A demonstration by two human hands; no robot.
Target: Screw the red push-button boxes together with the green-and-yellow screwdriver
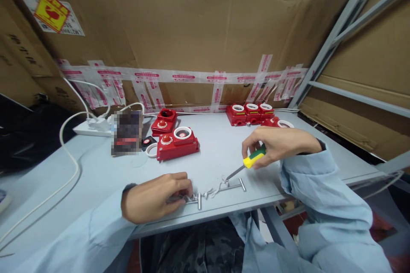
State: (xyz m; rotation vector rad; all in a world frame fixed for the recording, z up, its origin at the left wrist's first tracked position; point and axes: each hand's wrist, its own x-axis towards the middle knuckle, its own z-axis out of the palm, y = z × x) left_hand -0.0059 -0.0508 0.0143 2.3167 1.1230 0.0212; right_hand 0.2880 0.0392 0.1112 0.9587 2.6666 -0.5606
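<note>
My left hand [156, 196] is closed on a small metal T-shaped key [192, 199] lying near the table's front edge. A thin white string [213, 190] ties it to a second metal key [236, 186] to the right. My right hand [275, 145] grips a screwdriver with a yellow and green handle [254, 158]; its tip points down at the string beside the second key. Both arms wear light blue sleeves.
Red button boxes [176, 141] stand mid-table, and a row of red housings [251, 113] sits at the back right. A white power strip [91, 127] with cables lies at the left, beside a blurred card. Taped cardboard walls the back; a grey metal frame [323, 55] rises at the right.
</note>
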